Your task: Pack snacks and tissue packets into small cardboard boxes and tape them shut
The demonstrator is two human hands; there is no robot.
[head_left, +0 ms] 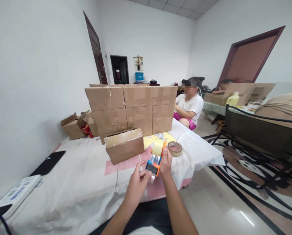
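Tape dispenser (155, 160) sits clasped in the right hand (165, 161) above the worktop (82, 186), long axis running near to far, and there's the left hand (139, 179) close at its near end, fingers curled narrow, whether pinching the loose tape (152, 179) I can't tell.

We look forward and down from the head, with our left hand (137, 179) and right hand (165, 164) close below, boxes (139, 117) farther off, the far wall (160, 39) beyond.
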